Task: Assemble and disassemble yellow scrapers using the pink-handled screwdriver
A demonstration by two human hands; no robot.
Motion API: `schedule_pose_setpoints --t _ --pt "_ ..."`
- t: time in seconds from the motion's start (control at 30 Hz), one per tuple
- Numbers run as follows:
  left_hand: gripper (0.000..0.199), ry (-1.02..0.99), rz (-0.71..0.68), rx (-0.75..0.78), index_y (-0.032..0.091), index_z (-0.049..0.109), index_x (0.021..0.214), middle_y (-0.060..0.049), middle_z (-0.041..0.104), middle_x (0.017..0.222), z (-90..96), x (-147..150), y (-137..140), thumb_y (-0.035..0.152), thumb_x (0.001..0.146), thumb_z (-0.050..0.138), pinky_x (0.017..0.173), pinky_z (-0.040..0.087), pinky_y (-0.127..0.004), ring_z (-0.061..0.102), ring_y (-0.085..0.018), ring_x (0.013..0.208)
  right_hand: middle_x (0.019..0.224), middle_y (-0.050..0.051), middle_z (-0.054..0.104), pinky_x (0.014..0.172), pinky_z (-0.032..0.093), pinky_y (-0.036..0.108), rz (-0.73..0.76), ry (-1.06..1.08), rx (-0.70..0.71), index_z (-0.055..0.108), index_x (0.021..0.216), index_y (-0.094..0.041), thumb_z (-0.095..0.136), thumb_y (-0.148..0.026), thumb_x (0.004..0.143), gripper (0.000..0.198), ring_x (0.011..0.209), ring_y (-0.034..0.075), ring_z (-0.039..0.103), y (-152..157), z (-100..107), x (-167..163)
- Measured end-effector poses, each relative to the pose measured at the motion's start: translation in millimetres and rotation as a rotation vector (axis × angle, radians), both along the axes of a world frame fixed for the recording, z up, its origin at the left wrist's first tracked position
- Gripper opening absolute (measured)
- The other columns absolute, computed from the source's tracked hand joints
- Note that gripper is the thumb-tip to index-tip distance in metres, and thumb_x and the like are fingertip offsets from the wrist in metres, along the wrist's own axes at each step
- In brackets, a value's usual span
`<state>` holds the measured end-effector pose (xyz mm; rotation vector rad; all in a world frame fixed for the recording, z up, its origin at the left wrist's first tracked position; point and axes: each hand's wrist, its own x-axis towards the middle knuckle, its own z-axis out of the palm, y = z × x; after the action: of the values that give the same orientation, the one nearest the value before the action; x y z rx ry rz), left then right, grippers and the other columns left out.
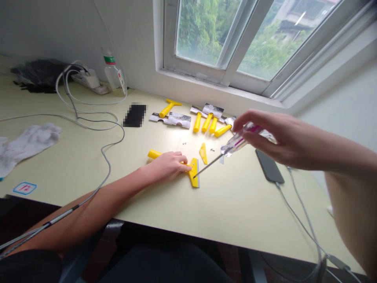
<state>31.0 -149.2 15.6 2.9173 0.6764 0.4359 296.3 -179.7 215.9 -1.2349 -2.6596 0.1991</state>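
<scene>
My left hand (171,165) is closed around a yellow scraper (194,167) that lies on the table, its handle end sticking out to the left. A metal blade edge shows along the right side of the scraper's head. My right hand (265,133) grips the clear and purple handle of a screwdriver (232,146). The screwdriver slants down to the left, and its tip meets the lower part of the scraper's head. Just right of the head lie a loose yellow cover plate (203,153) and small screws (212,149). More tiny screws (184,143) lie above my left hand.
Several yellow handles (207,122) and a yellow scraper (168,107) lie with cards near the window. A phone (269,167) with a cable is at the right. Cables (109,145), a bottle (113,74), a power strip (90,81) and a white glove (29,143) are at the left.
</scene>
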Motion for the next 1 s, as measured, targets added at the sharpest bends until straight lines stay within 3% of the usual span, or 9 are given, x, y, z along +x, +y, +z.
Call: schedule_pose_setpoints --t 0.07,0.23,0.37,0.5,0.67,0.8,0.9,1.0 --pt "0.027 0.008 0.001 0.005 0.024 0.072 0.111 -0.007 0.067 0.098 -0.1 0.3 0.0 0.023 0.100 0.047 0.077 0.048 -0.029 0.060 -0.018 0.087 0.110 0.009 0.069 0.070 0.055 0.033 0.010 0.001 -0.071 0.056 0.118 -0.023 0.057 -0.039 0.090 0.033 0.091 0.024 0.067 -1.4 -1.8 -0.6" --pt "0.027 0.013 0.002 0.016 0.025 0.071 0.112 -0.006 0.067 0.099 -1.8 0.4 0.6 0.022 0.100 0.047 0.077 0.048 -0.030 0.060 -0.018 0.088 0.091 0.008 0.072 0.064 0.054 0.036 -0.175 0.058 -0.020 0.056 0.119 -0.020 0.058 -0.047 0.089 0.041 0.078 0.025 0.069 -8.2 -13.7 -15.0" --pt "0.027 0.023 0.009 0.019 0.025 0.071 0.113 -0.006 0.067 0.098 -2.1 0.3 0.7 0.021 0.099 0.048 0.076 0.049 -0.030 0.060 -0.018 0.087 0.099 0.006 0.070 0.072 0.056 0.035 -0.067 0.252 -0.047 0.056 0.112 -0.021 0.060 -0.034 0.087 0.029 0.086 0.023 0.068 -11.8 -20.9 -22.0" --pt "0.028 0.022 0.013 0.008 0.025 0.070 0.116 -0.006 0.068 0.100 -1.9 -0.1 0.2 0.020 0.099 0.049 0.076 0.050 -0.031 0.060 -0.019 0.088 0.103 0.003 0.068 0.073 0.058 0.032 -0.017 0.460 -0.124 0.051 0.110 -0.024 0.063 -0.025 0.083 0.029 0.087 0.019 0.067 -14.1 -30.5 -23.9" --pt "0.028 0.018 0.010 0.011 0.026 0.071 0.116 -0.006 0.069 0.104 -3.7 -1.6 1.4 0.021 0.099 0.049 0.077 0.051 -0.032 0.061 -0.020 0.091 0.076 -0.001 0.065 0.060 0.053 0.029 -0.141 0.690 0.095 0.051 0.087 -0.022 0.070 -0.036 0.084 0.023 0.065 0.015 0.064 -10.8 -51.9 -34.7" --pt "0.028 -0.006 -0.005 0.023 0.026 0.071 0.115 -0.006 0.069 0.104 -6.6 -3.2 3.0 0.022 0.101 0.046 0.074 0.052 -0.031 0.062 -0.019 0.091 0.067 -0.003 0.060 0.053 0.051 0.028 -0.105 0.971 0.082 0.044 0.089 -0.026 0.060 -0.040 0.092 0.022 0.058 0.014 0.063 0.3 -61.0 -32.4" --pt "0.027 -0.030 -0.018 0.030 0.026 0.070 0.114 -0.006 0.069 0.103 -7.4 -3.5 2.1 0.023 0.101 0.047 0.072 0.052 -0.031 0.062 -0.018 0.089 0.063 -0.005 0.052 0.049 0.048 0.028 -0.155 1.151 0.196 0.039 0.089 -0.028 0.060 -0.041 0.092 0.025 0.053 0.013 0.057 8.4 -62.7 -21.3" --pt "0.026 -0.052 -0.022 0.036 0.025 0.070 0.114 -0.006 0.069 0.103 -5.1 -2.6 -0.2 0.022 0.100 0.048 0.071 0.052 -0.030 0.062 -0.018 0.088 0.063 -0.006 0.046 0.049 0.043 0.028 -0.210 1.182 0.271 0.039 0.089 -0.028 0.058 -0.043 0.093 0.024 0.051 0.011 0.050 9.6 -61.9 -12.0"
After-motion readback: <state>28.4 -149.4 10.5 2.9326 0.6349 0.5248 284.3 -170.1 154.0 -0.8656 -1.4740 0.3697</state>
